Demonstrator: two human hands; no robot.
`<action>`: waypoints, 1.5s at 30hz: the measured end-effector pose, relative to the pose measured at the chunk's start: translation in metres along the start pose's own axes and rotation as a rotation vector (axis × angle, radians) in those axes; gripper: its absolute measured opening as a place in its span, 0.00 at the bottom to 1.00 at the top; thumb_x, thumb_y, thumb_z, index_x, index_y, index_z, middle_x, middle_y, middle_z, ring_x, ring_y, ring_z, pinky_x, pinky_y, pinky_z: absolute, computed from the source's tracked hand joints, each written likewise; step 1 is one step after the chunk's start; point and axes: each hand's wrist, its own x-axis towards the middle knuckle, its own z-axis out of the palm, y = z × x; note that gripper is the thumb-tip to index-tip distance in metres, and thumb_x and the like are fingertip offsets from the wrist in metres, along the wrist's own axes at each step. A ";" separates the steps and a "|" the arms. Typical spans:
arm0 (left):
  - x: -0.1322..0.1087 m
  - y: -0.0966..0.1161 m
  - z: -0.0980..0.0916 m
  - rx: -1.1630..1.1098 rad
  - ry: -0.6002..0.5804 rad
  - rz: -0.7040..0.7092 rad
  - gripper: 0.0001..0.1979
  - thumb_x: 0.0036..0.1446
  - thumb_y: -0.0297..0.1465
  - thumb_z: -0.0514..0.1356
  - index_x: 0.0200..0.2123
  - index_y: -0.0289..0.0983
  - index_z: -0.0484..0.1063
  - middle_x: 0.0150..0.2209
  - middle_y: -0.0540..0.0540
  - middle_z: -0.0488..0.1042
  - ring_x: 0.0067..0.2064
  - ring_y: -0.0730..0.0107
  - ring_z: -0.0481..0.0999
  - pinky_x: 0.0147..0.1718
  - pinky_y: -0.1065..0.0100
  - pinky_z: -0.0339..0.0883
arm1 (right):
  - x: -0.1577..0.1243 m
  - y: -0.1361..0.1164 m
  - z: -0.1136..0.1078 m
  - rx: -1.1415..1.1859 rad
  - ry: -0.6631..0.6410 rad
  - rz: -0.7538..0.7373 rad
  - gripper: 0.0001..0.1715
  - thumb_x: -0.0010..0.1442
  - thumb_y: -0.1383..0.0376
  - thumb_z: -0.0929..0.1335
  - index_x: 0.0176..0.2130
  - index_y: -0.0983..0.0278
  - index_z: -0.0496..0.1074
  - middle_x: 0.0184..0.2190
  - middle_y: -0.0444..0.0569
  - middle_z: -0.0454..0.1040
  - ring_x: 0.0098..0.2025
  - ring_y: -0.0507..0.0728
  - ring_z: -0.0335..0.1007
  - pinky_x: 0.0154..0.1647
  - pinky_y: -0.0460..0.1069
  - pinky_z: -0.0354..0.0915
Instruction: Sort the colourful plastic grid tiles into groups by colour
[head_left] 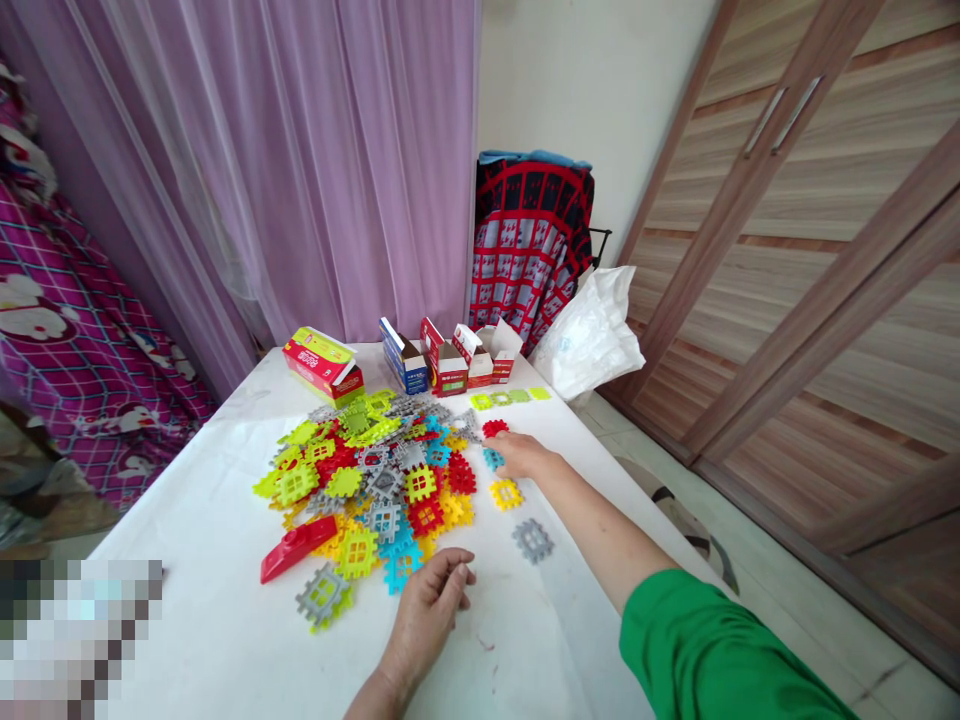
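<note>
Boxes (454,384) stand open behind tiles (344,482).

Interlocking plastic tiles (386,482) lie heaped on the table (202,500), cartons (453,381) behind them; a plastic bag (592,335), apparently beyond the edge, sits right.

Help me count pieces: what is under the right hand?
A blue piece shows at the fingers of the right hand, with a red piece just beyond. The hand covers part of the blue piece; anything else beneath the palm cannot be seen.
</note>
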 end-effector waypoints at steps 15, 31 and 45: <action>0.002 0.006 -0.001 -0.060 0.016 0.028 0.23 0.46 0.49 0.62 0.37 0.37 0.72 0.28 0.49 0.73 0.22 0.76 0.69 0.13 0.76 0.56 | -0.132 0.008 0.045 0.482 0.098 -0.088 0.32 0.49 0.60 0.73 0.54 0.60 0.70 0.51 0.51 0.70 0.50 0.59 0.68 0.52 0.50 0.64; -0.001 0.009 0.000 -0.032 0.045 0.046 0.21 0.46 0.47 0.62 0.37 0.37 0.73 0.27 0.49 0.73 0.21 0.76 0.69 0.14 0.76 0.56 | -0.075 -0.012 0.035 0.200 0.162 0.068 0.20 0.57 0.62 0.68 0.50 0.56 0.74 0.49 0.48 0.71 0.51 0.57 0.68 0.51 0.48 0.62; -0.001 0.006 -0.001 -0.028 0.029 0.053 0.21 0.47 0.47 0.62 0.37 0.37 0.73 0.27 0.49 0.73 0.22 0.76 0.69 0.14 0.76 0.56 | -0.076 -0.007 0.038 0.200 0.156 0.159 0.18 0.58 0.62 0.67 0.48 0.56 0.75 0.46 0.48 0.72 0.50 0.57 0.68 0.50 0.47 0.60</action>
